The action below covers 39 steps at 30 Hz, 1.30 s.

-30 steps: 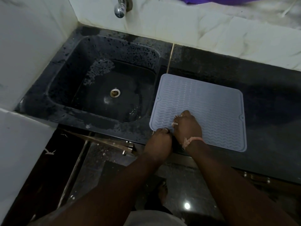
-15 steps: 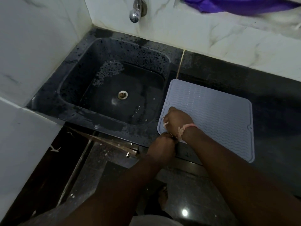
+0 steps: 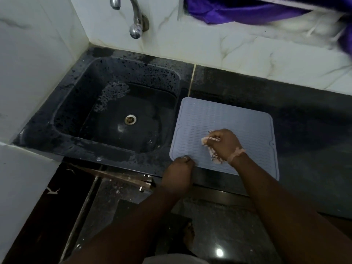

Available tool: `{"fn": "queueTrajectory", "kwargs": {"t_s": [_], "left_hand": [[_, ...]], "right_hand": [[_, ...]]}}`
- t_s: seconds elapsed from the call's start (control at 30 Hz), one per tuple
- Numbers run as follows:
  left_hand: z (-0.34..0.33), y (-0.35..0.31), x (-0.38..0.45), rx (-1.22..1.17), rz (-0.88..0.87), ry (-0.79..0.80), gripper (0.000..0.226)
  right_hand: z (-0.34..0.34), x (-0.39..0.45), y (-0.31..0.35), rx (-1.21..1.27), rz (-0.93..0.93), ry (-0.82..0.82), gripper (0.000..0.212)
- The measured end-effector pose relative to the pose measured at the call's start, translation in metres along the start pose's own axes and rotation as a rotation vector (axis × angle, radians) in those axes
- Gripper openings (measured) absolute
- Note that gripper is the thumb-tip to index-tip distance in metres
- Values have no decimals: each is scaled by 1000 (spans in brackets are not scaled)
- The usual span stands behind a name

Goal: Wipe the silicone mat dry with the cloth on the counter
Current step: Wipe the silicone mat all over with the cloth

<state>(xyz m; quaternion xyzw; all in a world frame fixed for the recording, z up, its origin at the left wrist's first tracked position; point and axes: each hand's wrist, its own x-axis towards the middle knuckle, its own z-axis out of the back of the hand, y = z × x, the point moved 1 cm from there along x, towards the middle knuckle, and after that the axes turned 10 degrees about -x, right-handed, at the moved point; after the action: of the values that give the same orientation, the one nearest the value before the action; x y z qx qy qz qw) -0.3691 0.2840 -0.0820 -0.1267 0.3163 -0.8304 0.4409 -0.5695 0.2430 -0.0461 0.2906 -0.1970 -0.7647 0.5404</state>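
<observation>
A pale grey-blue silicone mat (image 3: 245, 128) with a wavy ribbed surface lies flat on the dark counter (image 3: 308, 134), just right of the sink. My right hand (image 3: 222, 143) is on the mat's middle, fingers curled round a small bunched light cloth (image 3: 214, 156) that peeks out under the palm and at the fingertips. My left hand (image 3: 180, 172) pinches the mat's near left corner at the counter edge.
A black sink (image 3: 106, 119) with a metal drain and wet speckles is on the left, with a chrome tap (image 3: 136, 25) on the white tiled wall above it. Purple fabric (image 3: 247, 10) lies on a ledge at the top right. Dark floor below the counter.
My right hand has moved with the cloth from the mat's near left corner towards its middle. The left hand stays at the corner. The camera has tilted up.
</observation>
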Motion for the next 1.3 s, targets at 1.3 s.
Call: {"fn": "queueTrajectory", "kwargs": {"t_s": [1.3], "left_hand": [[-35, -56, 30, 337, 182, 96, 63]], "right_hand": [[68, -74, -153, -233, -444, -353, 18]]}}
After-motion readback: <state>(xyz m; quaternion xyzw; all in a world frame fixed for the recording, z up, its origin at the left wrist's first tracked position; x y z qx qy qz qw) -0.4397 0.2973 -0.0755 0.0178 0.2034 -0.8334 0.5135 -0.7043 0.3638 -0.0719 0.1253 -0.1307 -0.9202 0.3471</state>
